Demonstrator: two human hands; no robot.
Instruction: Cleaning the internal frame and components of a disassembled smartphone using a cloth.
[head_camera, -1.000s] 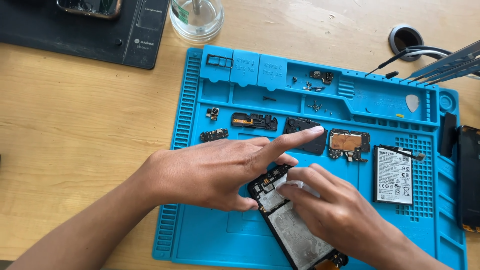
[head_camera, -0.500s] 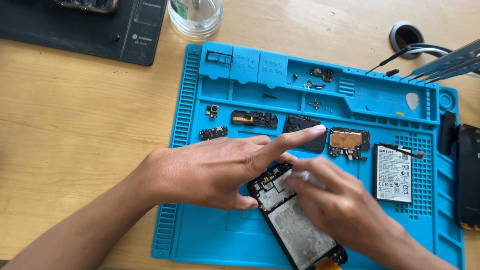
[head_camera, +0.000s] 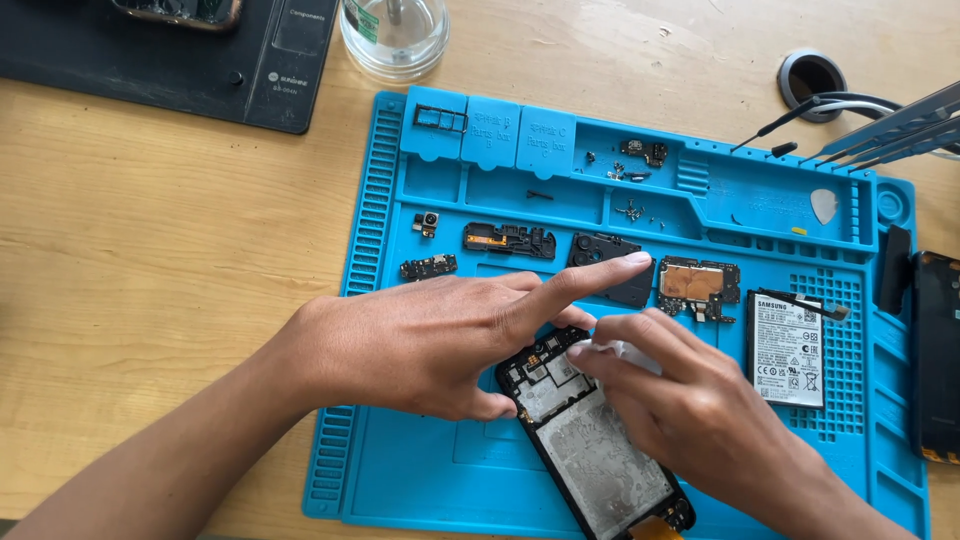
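Bright, even light, like daytime. Picture sharp all over, no blur. Soft small shadows under both hands (darkest under left hand (head_camera: 420, 345)). Little shine on glass jar (head_camera: 393, 35) and blue mat (head_camera: 400, 470). Edges look straight, not bent.

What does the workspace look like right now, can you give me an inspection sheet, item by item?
Surface: blue repair mat on a wooden table.
Job's things: opened phone frame lies tilted on the mat; a small white wipe is pressed on its upper end.
Clutter: battery, copper-shielded board, black camera cover, small boards and screws in the mat's trays, white pick.
Grippers: left hand steadies the frame, forefinger stretched out; right hand pinches the wipe.
Cables: black cable by the table grommet.
Surroundings: glass jar, black pad, tweezers, dark device at the right edge.
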